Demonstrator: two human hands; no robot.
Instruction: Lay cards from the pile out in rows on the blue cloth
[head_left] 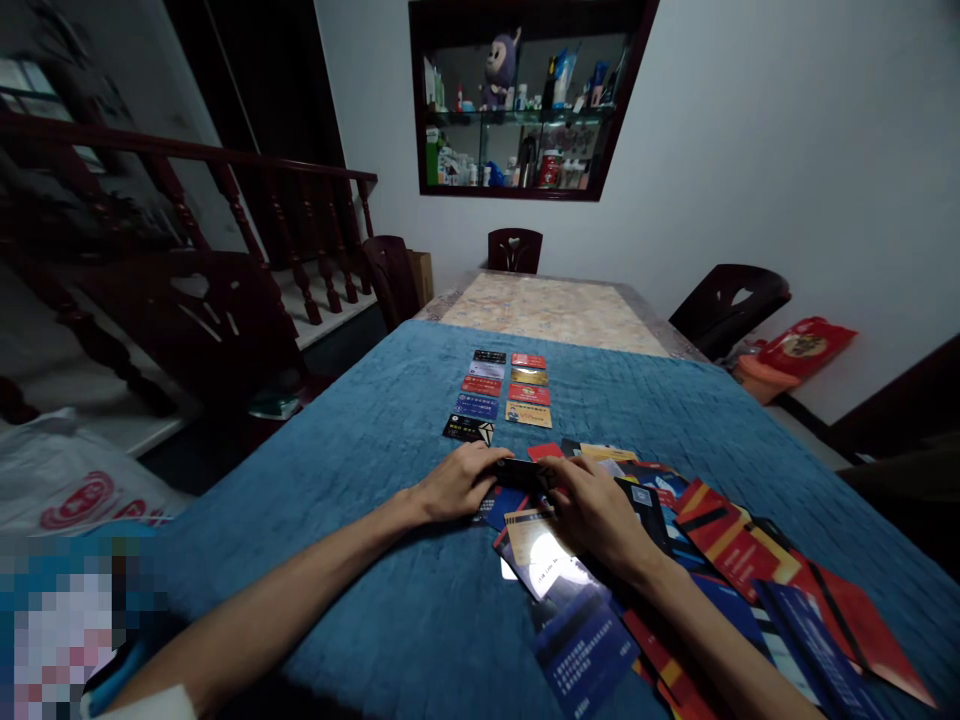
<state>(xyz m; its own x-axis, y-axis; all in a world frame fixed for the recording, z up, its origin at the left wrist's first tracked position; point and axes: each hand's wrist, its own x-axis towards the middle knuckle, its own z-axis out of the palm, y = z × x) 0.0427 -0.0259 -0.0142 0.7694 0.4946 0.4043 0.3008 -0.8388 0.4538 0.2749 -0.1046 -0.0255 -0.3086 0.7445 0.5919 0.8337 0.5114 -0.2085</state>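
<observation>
Between my two hands is a black card (519, 472), tilted and seen at a shallow angle. My left hand (461, 482) pinches its left end, and my right hand (596, 505) grips its right end. Just beyond them, two columns of cards lie face up; the nearest in the left column is a black VIP card (469, 429), and the right column ends with a yellowish card (529, 415). Under and around my right hand spreads a loose, overlapping pile of cards, among them a blue card (585, 650) and a red-and-orange card (724, 535).
A blue cloth (360, 500) covers the near part of the table, with its patterned top (555, 305) bare beyond. Dark wooden chairs (515, 250) stand around it. A white plastic bag (75, 480) is at the left, and a red bag (810, 340) sits at the right.
</observation>
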